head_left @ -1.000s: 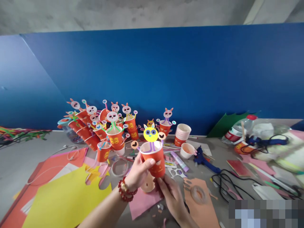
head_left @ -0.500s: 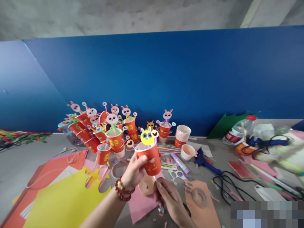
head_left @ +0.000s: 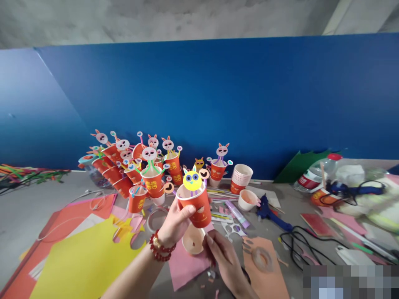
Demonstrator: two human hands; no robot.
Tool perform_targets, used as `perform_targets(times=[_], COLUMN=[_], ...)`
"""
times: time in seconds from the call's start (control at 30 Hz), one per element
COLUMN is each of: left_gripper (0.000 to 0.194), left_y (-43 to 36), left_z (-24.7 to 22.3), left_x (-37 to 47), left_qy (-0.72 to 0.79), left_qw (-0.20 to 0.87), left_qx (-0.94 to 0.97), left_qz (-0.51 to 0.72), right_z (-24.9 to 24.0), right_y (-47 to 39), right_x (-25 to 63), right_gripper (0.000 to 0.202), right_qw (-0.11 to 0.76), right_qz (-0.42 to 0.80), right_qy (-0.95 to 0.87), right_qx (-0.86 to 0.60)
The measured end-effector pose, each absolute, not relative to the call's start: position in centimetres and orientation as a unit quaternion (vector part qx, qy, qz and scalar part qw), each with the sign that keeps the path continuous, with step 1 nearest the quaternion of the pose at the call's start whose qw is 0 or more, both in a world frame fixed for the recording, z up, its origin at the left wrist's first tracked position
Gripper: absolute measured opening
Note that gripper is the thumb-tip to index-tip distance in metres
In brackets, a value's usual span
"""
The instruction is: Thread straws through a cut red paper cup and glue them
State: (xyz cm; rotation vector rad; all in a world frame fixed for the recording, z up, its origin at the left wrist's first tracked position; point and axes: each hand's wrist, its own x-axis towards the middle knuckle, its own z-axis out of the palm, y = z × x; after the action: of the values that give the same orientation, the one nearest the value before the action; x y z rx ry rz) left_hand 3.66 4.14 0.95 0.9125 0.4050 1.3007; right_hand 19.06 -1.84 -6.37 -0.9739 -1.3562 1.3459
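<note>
My left hand [head_left: 181, 216] is closed around a red paper cup [head_left: 198, 211], held upright above the table. Over its rim stands a yellow paper cat face [head_left: 192, 180] with blue eyes, flanked by round peach paper paws with dark hearts. Just below, a second paper cup [head_left: 192, 240] turns its pale inside toward me, a small dark spot at its bottom. My right hand [head_left: 222, 253] grips that lower cup at its right rim; some fingertips are hidden behind it. Whether the two cups are joined, I cannot tell.
Several red cups with rabbit faces [head_left: 149, 153] crowd the left back. A cup stack [head_left: 241, 178], a blue glue gun [head_left: 271, 214] with black cable and a purple glue stick [head_left: 237, 214] lie right. Yellow paper [head_left: 81, 257] and a tape roll [head_left: 262, 258] lie in front.
The lower cup has tilted slightly, showing more of its inside beneath the upper cup. Both hands keep their holds. The whole view has shifted a little.
</note>
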Motion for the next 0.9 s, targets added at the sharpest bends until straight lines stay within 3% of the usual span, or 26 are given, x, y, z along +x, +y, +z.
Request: perform_targets(times=[0.27,0.53,0.77,0.9], left_gripper=[0.073,0.076,0.078,0.084], left_y=[3.4,2.9,2.8,2.8], left_z=[-0.7,-1.4,-0.3,0.4], left_x=[5.3,6.1,5.5,4.2], left_qy=[0.217,0.201,0.188,0.201], left_qw=[0.682,0.689,0.673,0.656], left_qx=[0.426,0.458,0.484,0.482], left_qz=[0.554,0.524,0.527,0.544], right_z=[-6.9,-7.1,-8.2,-7.4], right_y=[-1.7,-1.4,-1.3,-1.6], right_x=[19.4,20.0,20.5,20.2], right_gripper=[0.04,0.047,0.035,0.033], right_qw=[0.525,0.56,0.571,0.531], right_qz=[0.48,0.347,0.333,0.398], right_qy=[-0.556,-0.586,-0.595,-0.635], right_qx=[-0.431,-0.472,-0.457,-0.394])
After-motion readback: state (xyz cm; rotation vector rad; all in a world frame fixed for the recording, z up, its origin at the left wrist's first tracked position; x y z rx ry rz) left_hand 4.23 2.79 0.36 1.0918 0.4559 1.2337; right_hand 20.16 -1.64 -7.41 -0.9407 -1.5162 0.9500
